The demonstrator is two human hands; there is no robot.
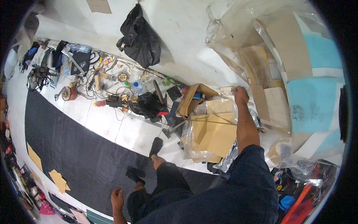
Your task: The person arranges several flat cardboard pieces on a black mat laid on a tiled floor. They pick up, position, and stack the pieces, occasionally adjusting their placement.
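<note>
My right hand [241, 94] is stretched out toward the wall, its fingers curled beside a small whitish stack [226, 90]. What those fingers hold, if anything, I cannot make out. Just below lie tan cardboard pieces [215, 135] in a clear plastic bag [190, 140]. An open brown cardboard box [187, 98] leans to the left of that stack. Low at my left side hangs my left hand [117, 198], fingers loosely curled in with nothing visible in them, above the dark mat [85, 149].
A black plastic bag [140, 37] hangs on the wall. Cables, bottles, a red-sided spool [69, 93] and scraps litter the white tiles. Flattened cardboard and blue-white sheets [313, 104] lean at the right. Cut tan pieces [59, 180] lie along the mat's left edge.
</note>
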